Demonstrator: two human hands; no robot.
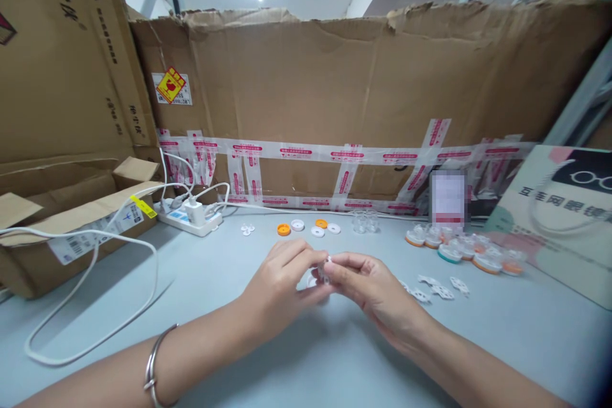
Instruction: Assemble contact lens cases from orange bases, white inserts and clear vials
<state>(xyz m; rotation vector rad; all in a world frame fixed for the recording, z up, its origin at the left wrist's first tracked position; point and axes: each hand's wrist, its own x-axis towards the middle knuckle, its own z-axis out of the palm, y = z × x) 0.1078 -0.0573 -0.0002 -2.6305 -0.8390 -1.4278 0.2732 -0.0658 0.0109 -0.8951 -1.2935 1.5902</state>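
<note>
In the middle of the table, my left hand (278, 280) and my right hand (368, 284) meet with their fingers closed around a small clear-and-white plastic piece (326, 271). My fingers cover much of it, so its full shape cannot be made out. Part of a round white rim (312, 280) shows beneath my left fingers. Just beyond my hands lie an orange round cap (284, 230), a white round cap (297, 225) and several similar discs. Several flat white cut-out pieces (442, 292) are to the right of my right hand.
Clear plastic pieces with orange and teal bases (488, 261) cluster at the right. Clear round pieces (366, 222) stand near the back. A power strip (191, 220) with looping white cables and an opened carton (29, 261) occupy the left. A large cardboard sheet (306, 89) walls the back.
</note>
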